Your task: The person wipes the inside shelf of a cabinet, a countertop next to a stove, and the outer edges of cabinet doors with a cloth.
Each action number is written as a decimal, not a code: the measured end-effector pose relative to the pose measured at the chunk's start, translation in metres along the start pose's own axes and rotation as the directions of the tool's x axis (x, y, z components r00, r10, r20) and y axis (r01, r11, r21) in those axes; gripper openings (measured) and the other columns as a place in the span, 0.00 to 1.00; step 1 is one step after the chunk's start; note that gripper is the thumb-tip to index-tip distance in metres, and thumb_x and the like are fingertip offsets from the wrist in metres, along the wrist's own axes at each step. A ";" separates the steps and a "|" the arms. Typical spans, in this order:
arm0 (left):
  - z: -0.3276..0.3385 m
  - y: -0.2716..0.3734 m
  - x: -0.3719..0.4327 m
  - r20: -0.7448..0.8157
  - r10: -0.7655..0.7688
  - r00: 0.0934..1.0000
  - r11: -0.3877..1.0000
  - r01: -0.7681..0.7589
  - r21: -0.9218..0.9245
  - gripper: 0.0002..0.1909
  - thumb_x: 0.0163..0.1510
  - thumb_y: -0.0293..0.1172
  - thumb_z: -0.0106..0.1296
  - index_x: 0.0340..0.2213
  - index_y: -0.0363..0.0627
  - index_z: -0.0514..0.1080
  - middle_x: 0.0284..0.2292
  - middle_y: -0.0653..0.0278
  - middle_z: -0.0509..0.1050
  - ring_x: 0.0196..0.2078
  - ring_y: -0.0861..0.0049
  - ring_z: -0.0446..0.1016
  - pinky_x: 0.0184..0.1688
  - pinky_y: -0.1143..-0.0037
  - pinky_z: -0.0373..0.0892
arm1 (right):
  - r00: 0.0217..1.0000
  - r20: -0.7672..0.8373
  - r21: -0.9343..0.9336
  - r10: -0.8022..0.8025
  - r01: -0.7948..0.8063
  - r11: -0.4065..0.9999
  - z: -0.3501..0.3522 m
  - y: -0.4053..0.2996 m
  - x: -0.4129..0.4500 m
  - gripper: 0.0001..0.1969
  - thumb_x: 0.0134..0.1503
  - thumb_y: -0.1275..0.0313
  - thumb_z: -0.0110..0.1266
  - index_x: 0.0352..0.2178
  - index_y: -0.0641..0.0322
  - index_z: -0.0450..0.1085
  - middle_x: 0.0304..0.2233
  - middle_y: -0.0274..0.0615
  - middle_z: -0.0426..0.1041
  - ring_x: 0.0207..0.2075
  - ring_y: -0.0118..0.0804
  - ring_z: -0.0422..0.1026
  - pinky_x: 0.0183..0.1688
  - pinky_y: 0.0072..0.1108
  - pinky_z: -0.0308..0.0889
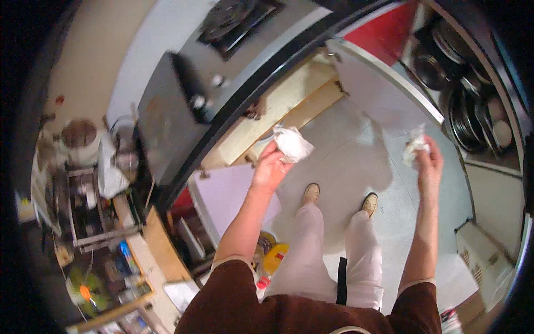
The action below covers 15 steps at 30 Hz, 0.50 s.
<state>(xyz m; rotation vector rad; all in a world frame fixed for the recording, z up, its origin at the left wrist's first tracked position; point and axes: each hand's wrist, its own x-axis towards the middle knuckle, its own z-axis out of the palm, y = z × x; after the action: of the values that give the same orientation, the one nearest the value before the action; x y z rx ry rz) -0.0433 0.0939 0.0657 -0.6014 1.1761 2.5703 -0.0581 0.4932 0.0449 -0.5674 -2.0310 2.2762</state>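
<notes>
My left hand (271, 167) is shut on a crumpled white cloth or paper wipe (294, 145), held out over the floor beside the open lower cabinet. In my right hand (429, 160) is a smaller crumpled whitish piece (415, 148), perhaps paper or thin plastic; blur hides its exact kind. It is held up near the open cabinet door (375, 87) on the right. The two hands are wide apart, and neither touches a cabinet.
A dark-edged counter (258, 87) with a stove runs across the upper left. Another lowered door panel (233, 200) juts out at left. Pans and plates fill a rack (492, 167) at right. A yellow container (274, 259) stands near my left leg. Open drawers hold various items at lower left.
</notes>
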 end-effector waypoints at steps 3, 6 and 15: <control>-0.030 -0.005 -0.058 -0.136 -0.025 0.990 0.999 0.028 0.021 0.21 0.48 0.22 0.42 0.47 0.39 0.62 0.44 0.59 0.69 0.47 0.67 0.68 0.49 0.67 0.65 | 0.987 0.021 -0.190 -0.160 0.161 0.969 -0.008 -0.033 0.038 0.19 0.52 0.76 0.44 0.48 0.63 0.64 0.37 0.35 0.71 0.33 0.22 0.68 0.35 0.15 0.63; -0.057 0.004 -0.141 -0.367 0.029 0.930 0.997 0.000 0.080 0.16 0.46 0.21 0.39 0.39 0.36 0.67 0.39 0.58 0.71 0.43 0.68 0.70 0.46 0.69 0.67 | 0.975 0.101 -0.302 -0.200 0.222 0.927 -0.005 -0.050 0.065 0.19 0.53 0.75 0.42 0.48 0.61 0.65 0.40 0.36 0.68 0.38 0.26 0.66 0.40 0.16 0.61; -0.179 0.072 -0.287 -0.730 0.542 0.416 0.817 -0.058 0.574 0.12 0.49 0.15 0.43 0.35 0.39 0.70 0.30 0.66 0.73 0.31 0.80 0.71 0.34 0.80 0.69 | 0.960 0.143 -0.930 -0.239 0.213 0.300 -0.043 -0.040 0.122 0.18 0.52 0.60 0.49 0.43 0.52 0.68 0.43 0.45 0.66 0.40 0.46 0.70 0.41 0.31 0.65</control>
<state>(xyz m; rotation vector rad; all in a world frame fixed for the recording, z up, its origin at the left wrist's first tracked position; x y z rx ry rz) 0.2290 -0.1054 0.1413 -1.8693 2.3430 1.9617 -0.1671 0.5728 0.0505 -0.2327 -3.0219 0.6526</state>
